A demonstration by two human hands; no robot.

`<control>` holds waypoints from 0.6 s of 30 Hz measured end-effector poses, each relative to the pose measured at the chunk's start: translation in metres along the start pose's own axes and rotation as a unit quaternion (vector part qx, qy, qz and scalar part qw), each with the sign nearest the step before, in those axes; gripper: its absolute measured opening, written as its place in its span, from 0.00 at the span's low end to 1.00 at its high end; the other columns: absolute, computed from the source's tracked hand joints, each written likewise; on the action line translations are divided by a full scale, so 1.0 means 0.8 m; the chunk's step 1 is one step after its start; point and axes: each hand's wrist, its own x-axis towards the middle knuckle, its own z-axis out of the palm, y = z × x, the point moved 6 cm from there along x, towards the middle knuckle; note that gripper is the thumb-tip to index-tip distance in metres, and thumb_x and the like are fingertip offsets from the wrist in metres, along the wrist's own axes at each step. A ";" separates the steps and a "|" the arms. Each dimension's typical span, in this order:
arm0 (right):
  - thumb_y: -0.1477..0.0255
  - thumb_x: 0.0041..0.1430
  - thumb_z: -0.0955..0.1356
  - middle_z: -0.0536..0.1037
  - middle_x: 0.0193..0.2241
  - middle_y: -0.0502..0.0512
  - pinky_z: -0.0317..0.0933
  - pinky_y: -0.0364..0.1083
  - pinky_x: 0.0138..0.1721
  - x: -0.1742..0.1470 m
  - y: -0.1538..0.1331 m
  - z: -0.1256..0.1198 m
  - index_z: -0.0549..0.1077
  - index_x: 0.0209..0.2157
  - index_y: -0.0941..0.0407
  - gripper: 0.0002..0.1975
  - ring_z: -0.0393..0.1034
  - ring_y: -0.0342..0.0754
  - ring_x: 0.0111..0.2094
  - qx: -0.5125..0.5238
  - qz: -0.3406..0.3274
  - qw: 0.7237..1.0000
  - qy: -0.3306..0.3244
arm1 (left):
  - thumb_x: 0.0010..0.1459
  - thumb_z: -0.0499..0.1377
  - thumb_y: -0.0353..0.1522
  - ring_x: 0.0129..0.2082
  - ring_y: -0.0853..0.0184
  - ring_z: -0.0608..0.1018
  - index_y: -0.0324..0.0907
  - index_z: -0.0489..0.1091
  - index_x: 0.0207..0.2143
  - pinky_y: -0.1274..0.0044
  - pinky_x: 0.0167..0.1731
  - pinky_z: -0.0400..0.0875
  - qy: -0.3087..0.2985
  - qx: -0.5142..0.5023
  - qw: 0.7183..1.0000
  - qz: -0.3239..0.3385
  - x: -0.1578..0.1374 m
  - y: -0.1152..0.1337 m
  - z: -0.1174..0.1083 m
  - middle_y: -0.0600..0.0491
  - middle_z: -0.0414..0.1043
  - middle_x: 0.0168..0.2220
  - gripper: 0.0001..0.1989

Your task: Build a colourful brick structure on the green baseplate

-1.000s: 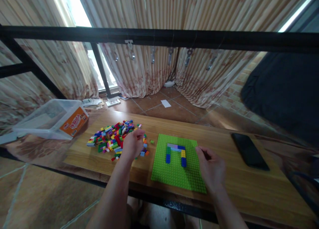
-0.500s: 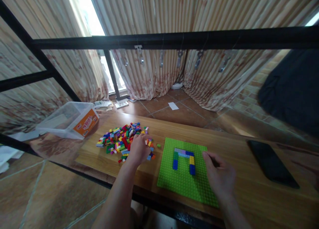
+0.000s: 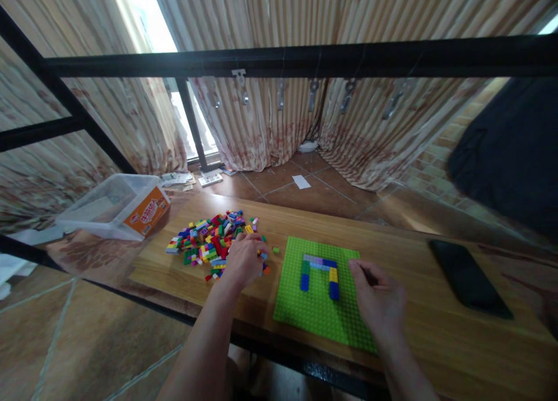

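My left hand (image 3: pixel 244 258) is over the right side of a heap of small toy building bricks (image 3: pixel 209 238), its fingers partly spread and touching or just above the loose pieces. To its right lies a green studded baseplate (image 3: pixel 290 308). Blue, green, lilac and yellow bricks (image 3: pixel 320 262) are fixed on it in an arch shape, open toward me. At the plate's right edge is my right hand (image 3: pixel 379 299), closed with thumb and curled fingers together; whatever they may pinch is hidden. A lone light-green brick (image 3: pixel 276 250) lies between heap and plate.
A wooden board (image 3: pixel 414 331) carries everything. A black phone (image 3: pixel 471 279) lies on its right part. At the left stands a clear plastic box (image 3: pixel 102 215) with an orange label. A black metal rail (image 3: pixel 279 64) with hanging clips crosses ahead, before striped curtains (image 3: pixel 261 17).
My left hand's fingers have spread a little over the bricks. My right hand stays closed beside the plate. The whole view has shifted slightly; the brick arch is unchanged.
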 end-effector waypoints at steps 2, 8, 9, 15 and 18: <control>0.57 0.55 0.66 0.79 0.29 0.55 0.65 0.47 0.35 0.000 0.000 0.000 0.78 0.31 0.56 0.17 0.73 0.51 0.31 -0.004 -0.001 1.000 -0.001 | 0.46 0.58 0.22 0.47 0.58 0.72 0.47 0.78 0.27 0.67 0.49 0.63 0.003 -0.008 1.000 -0.005 0.001 0.000 -0.002 0.51 0.75 0.44 0.12; 0.57 0.56 0.66 0.79 0.29 0.55 0.65 0.47 0.35 0.000 -0.002 0.001 0.78 0.30 0.55 0.16 0.73 0.51 0.32 0.022 -0.016 1.000 -0.009 | 0.51 0.58 0.26 0.39 0.64 0.76 0.43 0.75 0.29 0.72 0.46 0.67 0.014 -0.153 0.988 0.000 0.003 0.015 -0.012 0.52 0.77 0.36 0.07; 0.58 0.56 0.66 0.79 0.29 0.54 0.65 0.47 0.36 -0.001 -0.004 0.002 0.77 0.30 0.55 0.16 0.73 0.50 0.32 0.028 -0.017 0.999 -0.011 | 0.52 0.58 0.27 0.36 0.65 0.76 0.42 0.75 0.29 0.74 0.43 0.68 0.004 -0.200 0.980 0.002 0.003 0.020 -0.010 0.53 0.77 0.33 0.06; 0.60 0.56 0.67 0.77 0.29 0.52 0.63 0.45 0.32 -0.017 -0.024 0.018 0.77 0.34 0.54 0.13 0.69 0.46 0.29 0.060 -0.073 0.990 -0.103 | 0.51 0.59 0.29 0.32 0.68 0.77 0.39 0.73 0.32 0.78 0.34 0.69 -0.082 -0.422 0.903 -0.030 0.002 0.058 0.023 0.53 0.77 0.31 0.05; 0.62 0.56 0.67 0.76 0.30 0.51 0.63 0.46 0.34 -0.027 -0.032 0.029 0.76 0.38 0.52 0.11 0.68 0.45 0.29 0.057 -0.114 0.979 -0.157 | 0.51 0.60 0.29 0.32 0.69 0.76 0.39 0.74 0.34 0.79 0.34 0.69 -0.121 -0.469 0.874 -0.037 0.000 0.076 0.039 0.53 0.77 0.32 0.07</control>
